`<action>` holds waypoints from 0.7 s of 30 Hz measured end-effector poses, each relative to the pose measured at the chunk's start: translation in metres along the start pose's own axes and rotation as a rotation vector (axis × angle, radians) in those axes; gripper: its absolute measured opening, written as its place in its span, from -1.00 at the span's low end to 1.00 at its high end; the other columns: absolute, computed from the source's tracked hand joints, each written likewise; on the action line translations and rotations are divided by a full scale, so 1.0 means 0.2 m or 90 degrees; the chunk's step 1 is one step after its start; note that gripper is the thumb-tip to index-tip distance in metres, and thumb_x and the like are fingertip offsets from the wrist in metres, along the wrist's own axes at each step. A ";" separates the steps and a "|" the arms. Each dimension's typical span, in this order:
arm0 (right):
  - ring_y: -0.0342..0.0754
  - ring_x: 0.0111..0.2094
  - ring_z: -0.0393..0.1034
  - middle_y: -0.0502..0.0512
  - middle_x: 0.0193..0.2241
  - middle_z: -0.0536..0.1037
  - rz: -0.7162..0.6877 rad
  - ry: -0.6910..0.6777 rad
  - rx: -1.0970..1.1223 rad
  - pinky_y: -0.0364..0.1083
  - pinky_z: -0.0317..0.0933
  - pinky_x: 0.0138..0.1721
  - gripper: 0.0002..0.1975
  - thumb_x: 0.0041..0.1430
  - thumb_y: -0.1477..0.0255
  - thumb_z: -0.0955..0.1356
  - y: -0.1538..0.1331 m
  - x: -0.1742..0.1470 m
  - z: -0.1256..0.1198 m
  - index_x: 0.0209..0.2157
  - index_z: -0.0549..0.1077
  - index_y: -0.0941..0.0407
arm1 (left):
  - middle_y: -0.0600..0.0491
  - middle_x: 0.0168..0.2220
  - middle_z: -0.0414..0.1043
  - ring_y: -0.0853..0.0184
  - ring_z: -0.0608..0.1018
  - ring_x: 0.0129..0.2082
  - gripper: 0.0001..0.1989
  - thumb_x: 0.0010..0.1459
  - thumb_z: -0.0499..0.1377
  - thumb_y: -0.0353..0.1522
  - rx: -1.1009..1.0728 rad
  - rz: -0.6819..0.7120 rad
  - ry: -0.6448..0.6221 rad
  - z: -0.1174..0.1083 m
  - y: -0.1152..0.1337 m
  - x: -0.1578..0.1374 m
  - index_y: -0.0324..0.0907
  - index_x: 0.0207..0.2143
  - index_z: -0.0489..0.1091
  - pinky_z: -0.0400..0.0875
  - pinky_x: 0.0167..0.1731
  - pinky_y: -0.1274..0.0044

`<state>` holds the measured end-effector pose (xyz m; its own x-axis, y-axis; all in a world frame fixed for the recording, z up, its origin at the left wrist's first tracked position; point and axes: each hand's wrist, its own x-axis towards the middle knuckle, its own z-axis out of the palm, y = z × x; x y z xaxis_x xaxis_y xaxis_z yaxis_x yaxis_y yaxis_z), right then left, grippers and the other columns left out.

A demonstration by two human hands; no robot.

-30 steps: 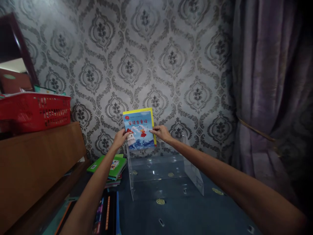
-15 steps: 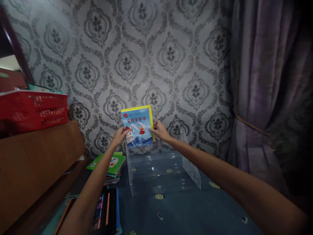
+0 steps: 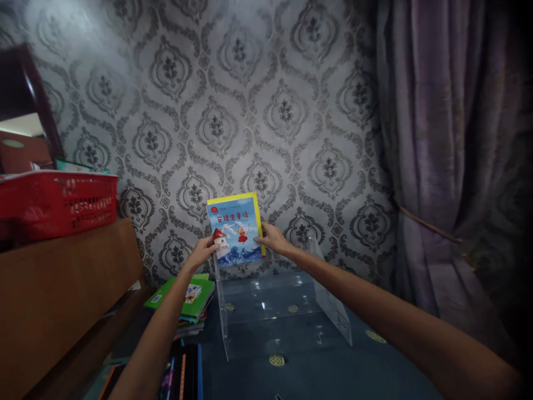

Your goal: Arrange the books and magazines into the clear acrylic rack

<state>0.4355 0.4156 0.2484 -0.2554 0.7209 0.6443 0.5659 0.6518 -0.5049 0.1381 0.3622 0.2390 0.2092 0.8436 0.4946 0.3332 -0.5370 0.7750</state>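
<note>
Left hand (image 3: pixel 204 251) and right hand (image 3: pixel 272 238) pinch nearly closed on a flat blue-and-yellow paper book (image 3: pixel 235 230), maybe to hold it upright by the back left corner of a clear plastic rack (image 3: pixel 335 311).

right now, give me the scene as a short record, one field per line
left hand: holding the blue book by its left side
right hand: holding its right side
behind book: yellow edge, rest hidden
below: clear stand
left side: book pile, red basket
right side: curtain
</note>
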 end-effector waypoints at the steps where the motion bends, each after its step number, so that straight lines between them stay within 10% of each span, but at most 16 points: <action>1: 0.05 -0.20 0.52 0.07 -0.23 0.63 0.003 -0.001 -0.007 -0.09 0.36 -0.20 -0.66 0.00 0.43 0.50 0.00 0.00 0.00 -0.14 0.46 0.09 | -0.05 -0.15 0.59 0.14 0.58 -0.18 -0.43 -0.05 0.27 -0.08 0.001 -0.004 -0.001 0.00 0.00 0.00 -0.26 -0.05 0.49 0.45 -0.26 0.43; 21: -0.01 -0.31 0.52 0.01 -0.37 0.62 0.012 -0.038 0.001 -0.16 0.31 -0.33 -0.69 -0.01 0.46 0.49 -0.04 -0.02 -0.09 -0.19 0.45 0.09 | -0.04 -0.21 0.54 0.26 0.52 -0.32 -0.35 -0.04 0.25 -0.01 0.050 -0.027 0.006 0.01 0.06 -0.03 -0.25 0.02 0.45 0.23 -0.58 0.62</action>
<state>0.4456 0.4027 0.2603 -0.2917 0.7455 0.5992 0.5692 0.6388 -0.5177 0.1430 0.3499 0.2449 0.1843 0.8655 0.4658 0.4128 -0.4982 0.7625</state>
